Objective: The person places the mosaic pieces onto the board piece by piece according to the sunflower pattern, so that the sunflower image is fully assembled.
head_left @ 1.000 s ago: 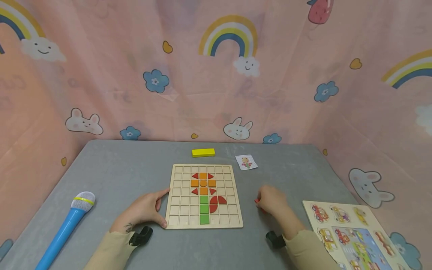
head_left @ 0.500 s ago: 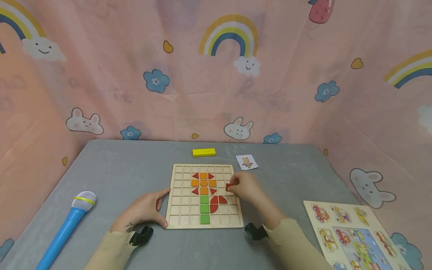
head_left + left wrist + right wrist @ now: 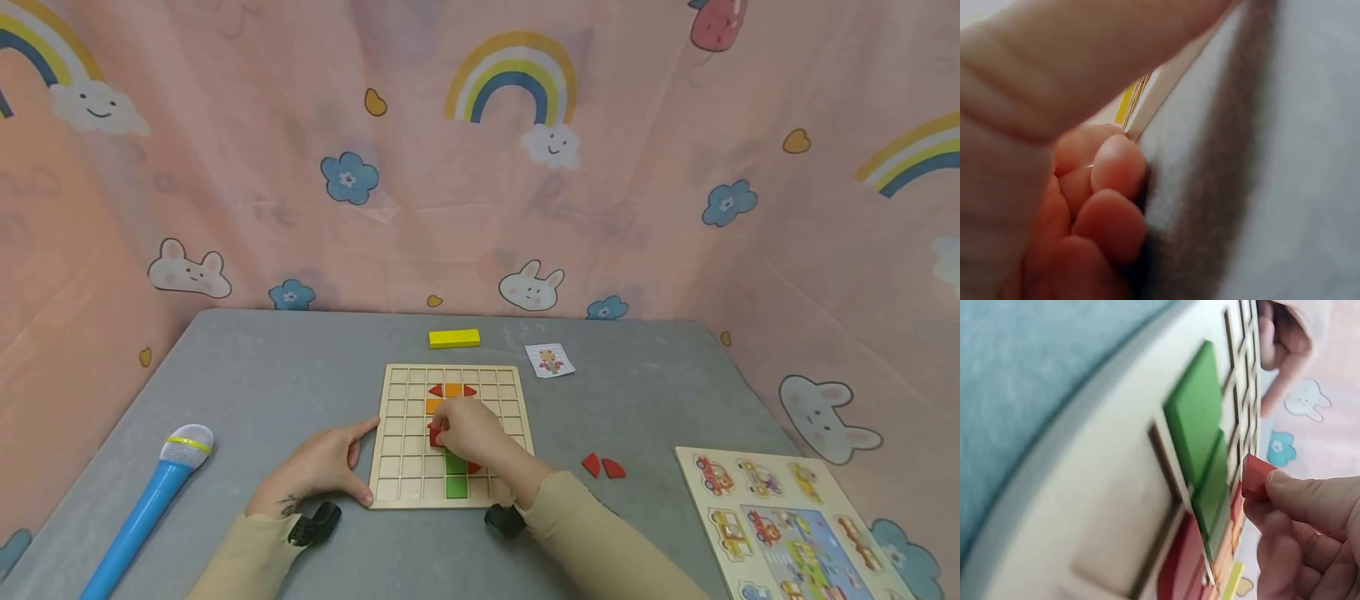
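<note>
A wooden grid board [image 3: 390, 467] lies on the grey table, with green squares [image 3: 456, 487], orange squares [image 3: 453, 390] and red triangles [image 3: 469, 390] in its cells. My left hand [image 3: 318, 467] touches the board's left edge with thumb and forefinger spread; its other fingers [image 3: 1110, 225] are curled below. My right hand [image 3: 476, 429] is over the middle of the board, pinching a small red wooden block [image 3: 1256, 478] between thumb and fingers, left of the green column. That hand hides several of the set pieces. Right of the board lie two red quarter-circle blocks [image 3: 591, 465].
Behind the board are a yellow box [image 3: 453, 338] and a small picture card [image 3: 550, 361]. A blue toy microphone [image 3: 153, 508] lies at the left. At the right is a wooden picture puzzle [image 3: 720, 492]. A pink patterned curtain [image 3: 420, 225] hangs behind the table.
My right hand has carried the red block leftward from the table at the right to above the board's middle. The two quarter-circles there have come into view. My left hand has stayed put.
</note>
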